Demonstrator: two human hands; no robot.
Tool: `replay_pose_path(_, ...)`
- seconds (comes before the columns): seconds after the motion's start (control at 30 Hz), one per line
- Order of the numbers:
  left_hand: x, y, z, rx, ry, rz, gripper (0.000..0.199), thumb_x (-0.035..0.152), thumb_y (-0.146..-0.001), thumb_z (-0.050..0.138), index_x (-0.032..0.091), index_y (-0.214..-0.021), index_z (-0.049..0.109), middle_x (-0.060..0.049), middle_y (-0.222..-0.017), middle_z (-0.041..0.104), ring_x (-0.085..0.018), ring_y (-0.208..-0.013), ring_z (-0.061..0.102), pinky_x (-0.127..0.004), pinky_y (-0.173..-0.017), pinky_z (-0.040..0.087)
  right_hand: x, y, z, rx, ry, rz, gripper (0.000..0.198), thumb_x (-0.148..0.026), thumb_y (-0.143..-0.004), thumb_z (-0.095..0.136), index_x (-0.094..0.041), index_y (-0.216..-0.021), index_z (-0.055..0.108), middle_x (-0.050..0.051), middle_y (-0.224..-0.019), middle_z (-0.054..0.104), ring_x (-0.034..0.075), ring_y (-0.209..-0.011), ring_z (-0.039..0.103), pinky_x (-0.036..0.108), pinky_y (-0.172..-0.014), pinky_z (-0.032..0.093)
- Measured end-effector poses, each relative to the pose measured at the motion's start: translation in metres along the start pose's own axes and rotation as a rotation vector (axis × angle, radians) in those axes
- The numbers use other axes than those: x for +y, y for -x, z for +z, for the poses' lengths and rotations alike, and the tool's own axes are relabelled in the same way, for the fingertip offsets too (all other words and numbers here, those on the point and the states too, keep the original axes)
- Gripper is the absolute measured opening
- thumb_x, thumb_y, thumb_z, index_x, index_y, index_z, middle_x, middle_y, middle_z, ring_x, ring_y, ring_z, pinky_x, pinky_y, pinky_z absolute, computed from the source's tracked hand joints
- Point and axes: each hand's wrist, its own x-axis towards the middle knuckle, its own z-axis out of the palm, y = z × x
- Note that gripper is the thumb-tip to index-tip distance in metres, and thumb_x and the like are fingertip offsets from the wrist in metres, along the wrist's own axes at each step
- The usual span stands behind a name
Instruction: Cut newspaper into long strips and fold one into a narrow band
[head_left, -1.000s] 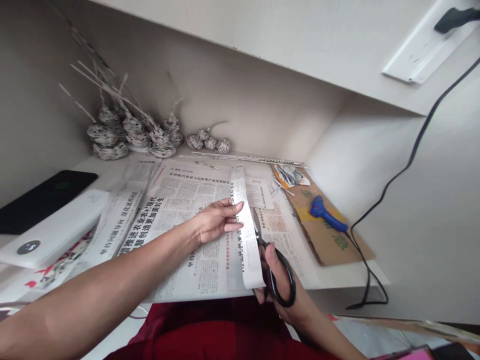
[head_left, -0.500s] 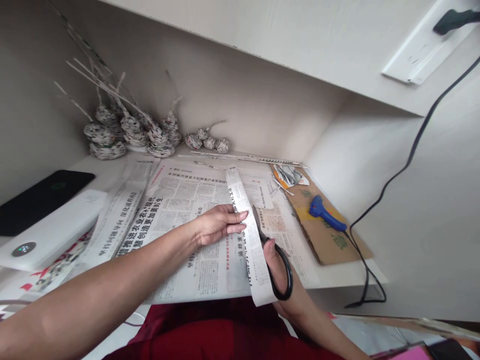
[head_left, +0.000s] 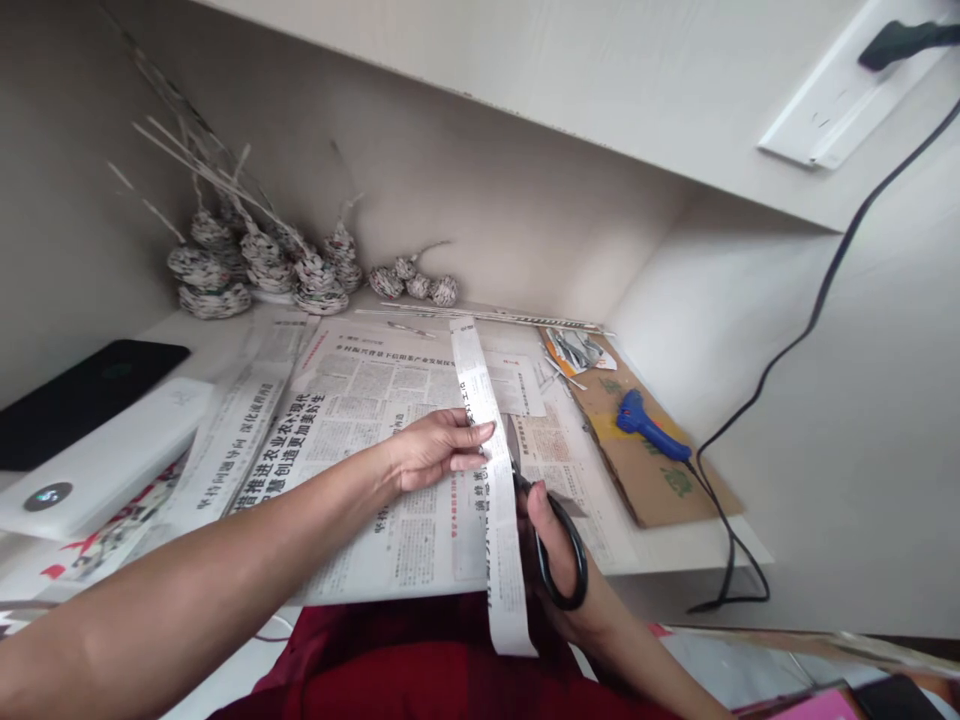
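A long strip of newspaper is pinched between the thumb and fingers of my left hand. Its far end lies over the newspaper sheets, while the near end hangs past the table's front edge, above red clothing. Just right of the strip, my right hand grips black-handled scissors, the thumb by the handle loop. The scissor blades point away from me, close to the strip and partly hidden by it. Spread newspaper covers the tabletop under both hands.
Woven paper gourd shapes and small paper balls stand along the back, near thin paper rods. At right, a blue glue gun rests on cardboard, its cord trailing off. A white device lies left.
The strip's near end has swung left and dropped lower, and the strip's far end has slid slightly farther away. My left hand stays nearly in place; the scissors have moved slightly toward me.
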Motion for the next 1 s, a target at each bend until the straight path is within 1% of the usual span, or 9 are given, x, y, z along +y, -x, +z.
replay_pose_path(0.13,-0.002,0.001,0.002,-0.033,-0.021,-0.038,0.015,0.007,-0.076,0.084,0.008,-0.089,0.076,-0.006,-0.078,0.073,-0.009,-0.066,0.069,-0.012,-0.055,0.056,-0.007,-0.008,0.001,0.022,0.039,-0.085,0.061,-0.076,-0.094,0.045,-0.023,-0.105,0.072,0.007,-0.087,0.072,0.028,-0.089,0.067,0.039,-0.076,0.054)
replay_pose_path(0.27,-0.001,0.0,0.001,-0.043,-0.015,-0.028,0.013,0.007,-0.076,0.084,0.009,-0.087,0.077,-0.004,-0.076,0.072,-0.007,-0.066,0.068,-0.01,-0.057,0.055,-0.01,-0.013,-0.001,0.055,0.121,-0.174,0.055,-0.073,-0.094,0.048,-0.024,-0.101,0.074,0.009,-0.096,0.073,0.03,-0.106,0.064,0.04,-0.094,0.051)
replay_pose_path(0.33,-0.001,-0.001,0.0,-0.043,-0.009,-0.021,0.013,0.007,-0.076,0.083,0.009,-0.087,0.077,-0.004,-0.076,0.073,-0.007,-0.066,0.068,-0.011,-0.059,0.056,-0.009,-0.011,-0.002,0.058,0.146,-0.187,0.054,-0.072,-0.095,0.048,-0.024,-0.095,0.072,0.008,-0.089,0.072,0.028,-0.097,0.066,0.038,-0.089,0.052)
replay_pose_path(0.4,-0.002,-0.002,0.0,-0.034,-0.003,-0.009,0.014,0.005,-0.075,0.084,0.009,-0.087,0.077,-0.005,-0.078,0.074,-0.008,-0.068,0.069,-0.012,-0.062,0.057,-0.007,-0.007,-0.002,0.043,0.156,-0.14,0.054,-0.072,-0.095,0.047,-0.024,-0.084,0.068,0.004,-0.069,0.066,0.022,-0.07,0.064,0.034,-0.069,0.052)
replay_pose_path(0.47,-0.002,-0.002,-0.001,-0.021,0.006,0.008,0.016,0.003,-0.074,0.084,0.009,-0.087,0.076,-0.006,-0.082,0.074,-0.009,-0.073,0.07,-0.014,-0.068,0.059,-0.004,-0.003,-0.002,0.034,0.132,-0.055,0.058,-0.075,-0.094,0.046,-0.023,-0.071,0.058,-0.002,-0.052,0.053,0.015,-0.046,0.05,0.028,-0.048,0.042)
replay_pose_path(0.53,-0.003,-0.001,-0.001,-0.011,0.016,0.024,0.019,0.002,-0.073,0.085,0.009,-0.088,0.075,-0.006,-0.085,0.075,-0.011,-0.077,0.072,-0.016,-0.072,0.061,-0.001,0.0,0.0,0.031,0.09,0.002,0.063,-0.078,-0.092,0.046,-0.022,-0.064,0.05,-0.005,-0.046,0.045,0.01,-0.038,0.04,0.024,-0.04,0.032)
replay_pose_path(0.77,0.001,-0.001,-0.001,0.019,0.06,0.082,0.022,0.026,-0.081,0.083,0.015,-0.092,0.068,-0.003,-0.084,0.07,-0.012,-0.063,0.067,-0.025,-0.058,0.064,0.008,0.0,-0.003,0.005,-0.006,0.026,0.062,-0.078,-0.091,0.049,-0.021,-0.067,0.051,-0.006,-0.049,0.046,0.008,-0.037,0.038,0.022,-0.039,0.031)
replay_pose_path(0.9,0.0,-0.001,-0.001,0.02,0.05,0.055,0.017,0.012,-0.077,0.084,0.012,-0.083,0.067,0.0,-0.076,0.067,-0.007,-0.059,0.065,-0.013,-0.054,0.058,0.008,0.001,-0.005,-0.019,0.022,0.004,0.065,-0.079,-0.093,0.042,-0.02,-0.074,0.062,-0.002,-0.053,0.054,0.012,-0.043,0.045,0.026,-0.044,0.036)
replay_pose_path(1.0,-0.003,0.0,0.0,-0.019,0.011,0.001,0.017,0.009,-0.075,0.085,0.009,-0.084,0.071,-0.004,-0.076,0.07,-0.009,-0.064,0.068,-0.014,-0.055,0.059,-0.001,-0.002,-0.003,-0.038,0.035,-0.044,0.067,-0.077,-0.096,0.037,-0.019,-0.092,0.071,0.004,-0.068,0.067,0.018,-0.058,0.059,0.03,-0.054,0.046)
